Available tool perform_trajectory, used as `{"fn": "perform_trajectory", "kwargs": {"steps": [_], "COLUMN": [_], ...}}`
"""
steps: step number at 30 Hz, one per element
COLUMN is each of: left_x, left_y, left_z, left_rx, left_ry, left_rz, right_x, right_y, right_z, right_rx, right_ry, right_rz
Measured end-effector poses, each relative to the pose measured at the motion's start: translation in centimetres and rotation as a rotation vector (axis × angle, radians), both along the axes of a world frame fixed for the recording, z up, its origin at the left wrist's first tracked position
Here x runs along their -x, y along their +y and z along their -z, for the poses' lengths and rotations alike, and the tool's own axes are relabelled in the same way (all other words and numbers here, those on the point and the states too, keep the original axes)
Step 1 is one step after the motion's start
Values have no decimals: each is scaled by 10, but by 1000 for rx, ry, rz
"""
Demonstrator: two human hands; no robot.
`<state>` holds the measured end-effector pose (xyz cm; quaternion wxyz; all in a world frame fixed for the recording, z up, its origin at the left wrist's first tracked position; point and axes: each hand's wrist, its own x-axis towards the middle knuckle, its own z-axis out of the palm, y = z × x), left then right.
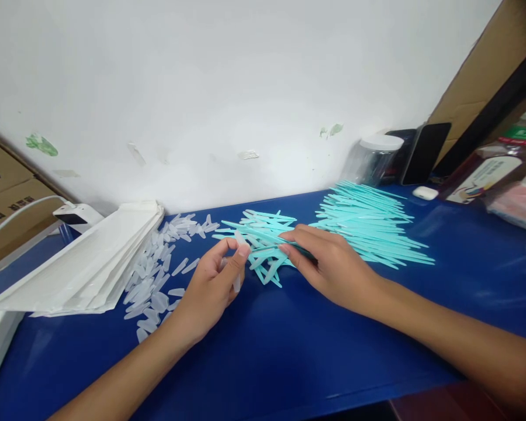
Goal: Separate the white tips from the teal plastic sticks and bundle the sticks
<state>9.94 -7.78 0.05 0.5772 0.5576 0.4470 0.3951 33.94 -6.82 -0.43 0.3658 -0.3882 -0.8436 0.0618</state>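
My left hand is closed, pinching small translucent plastic caps between thumb and fingers. My right hand grips a slim turquoise plastic stick, whose tip points at the left fingertips. Whether the tip touches a cap, I cannot tell. Just behind both hands lies a loose pile of turquoise sticks, some with whitish caps on their ends. A bigger heap of turquoise sticks spreads beyond my right hand. Many loose translucent caps are scattered left of my left hand.
Stacked white paper sleeves cover the left of the blue table, near a white device with a cable. At the back right stand a clear jar, a dark phone and a bottle. A white wall rises behind.
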Motion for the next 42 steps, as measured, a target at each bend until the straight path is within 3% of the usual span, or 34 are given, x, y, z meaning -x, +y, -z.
{"fn": "perform_trajectory", "kwargs": {"steps": [17, 27, 36, 42], "left_x": [0, 2, 1, 0], "left_y": [-1, 0, -4, -5], "left_z": [3, 0, -4, -4], "left_rx": [-3, -62, -79, -63], "left_ry": [42, 158, 300, 266], "left_rz": [3, 124, 200, 242], "right_x": [1, 2, 4, 6], "right_y": [-1, -2, -6, -10], "right_z": [-2, 0, 1, 5], "right_rx": [-125, -247, -162, -157], "right_ry": [-18, -64, -78, -95], "right_rz": [72, 34, -32, -32]}}
